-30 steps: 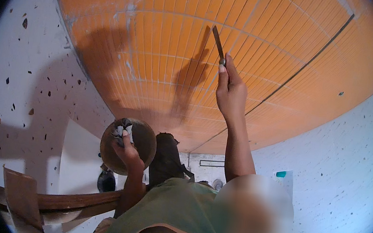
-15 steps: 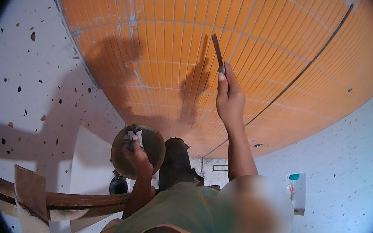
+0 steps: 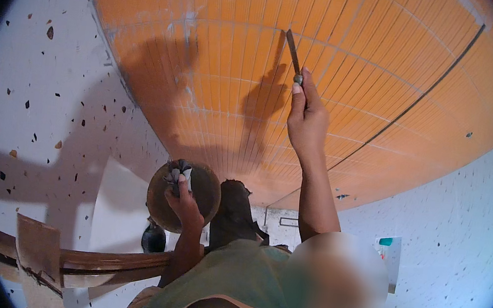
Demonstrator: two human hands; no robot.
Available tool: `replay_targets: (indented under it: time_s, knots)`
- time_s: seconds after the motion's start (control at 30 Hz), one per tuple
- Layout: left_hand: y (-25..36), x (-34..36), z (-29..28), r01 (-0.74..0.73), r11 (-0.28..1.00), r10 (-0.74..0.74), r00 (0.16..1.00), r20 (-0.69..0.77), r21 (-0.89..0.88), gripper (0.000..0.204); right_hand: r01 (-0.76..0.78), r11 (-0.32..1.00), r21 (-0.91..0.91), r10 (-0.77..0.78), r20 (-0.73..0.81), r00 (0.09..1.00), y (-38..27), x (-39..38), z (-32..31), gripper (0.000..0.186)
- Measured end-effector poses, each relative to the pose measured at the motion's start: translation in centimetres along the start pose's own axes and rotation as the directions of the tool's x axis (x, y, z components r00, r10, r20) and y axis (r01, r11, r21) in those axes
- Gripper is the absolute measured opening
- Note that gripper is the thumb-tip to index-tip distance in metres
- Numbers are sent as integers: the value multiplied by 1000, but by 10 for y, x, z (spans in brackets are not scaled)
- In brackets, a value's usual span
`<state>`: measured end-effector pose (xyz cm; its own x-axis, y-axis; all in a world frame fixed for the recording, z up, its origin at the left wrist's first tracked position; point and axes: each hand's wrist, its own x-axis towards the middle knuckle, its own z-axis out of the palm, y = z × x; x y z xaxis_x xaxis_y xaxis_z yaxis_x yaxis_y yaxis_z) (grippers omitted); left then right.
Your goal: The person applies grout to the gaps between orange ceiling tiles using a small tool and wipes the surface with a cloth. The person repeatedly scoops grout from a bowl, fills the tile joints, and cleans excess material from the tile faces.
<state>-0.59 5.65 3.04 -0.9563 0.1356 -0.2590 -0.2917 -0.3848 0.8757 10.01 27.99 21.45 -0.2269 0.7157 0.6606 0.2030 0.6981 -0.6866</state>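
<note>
My right hand [image 3: 309, 121] is closed round the handle of a narrow, dark-bladed tool like a pointing knife [image 3: 293, 51]. Its blade points up at an orange tiled wall [image 3: 239, 56], with the tip at or very near a pale horizontal grout line; the tip almost meets its own shadow. Lower left, my left hand [image 3: 186, 207] grips a crumpled grey and white wad [image 3: 178, 176], cloth or paper, I cannot tell which. The wad is over a round, brownish bowl [image 3: 208, 191], which the hand partly covers. Whether the fingers also hold the bowl is hidden.
White speckled walls [image 3: 27, 104] flank the tiles. A curved wooden rail [image 3: 116, 261] with a board [image 3: 38, 246] across it runs at lower left, near a dark rounded object [image 3: 153, 238]. A white box-like niche [image 3: 391, 262] with small items is at right.
My right hand has moved the tool slightly up the wall, bringing its tip to the horizontal grout line. The left hand keeps the wad at the bowl. The view has shifted slightly.
</note>
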Motion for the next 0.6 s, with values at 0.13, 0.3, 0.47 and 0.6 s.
replay_targets:
  time_s: [0.13, 0.3, 0.47, 0.6]
  knots:
    - [1, 1, -1, 40, 998, -40, 999, 3, 55, 52, -93, 995, -26, 94, 41, 995, -5, -2, -3, 41]
    - [9, -11, 12, 33, 999, -32, 998, -53, 7, 48, -53, 998, -15, 54, 27, 998, -2, -2, -3, 40]
    - [-6, 5, 0, 31, 997, -31, 1000, -7, 65, 50, -125, 939, -321, 230, 312, 922, 20, -32, -24, 39]
    - [-10, 12, -6, 103, 988, -102, 995, -15, 116, 50, -215, 969, -124, 235, 178, 956, 18, -39, -21, 39]
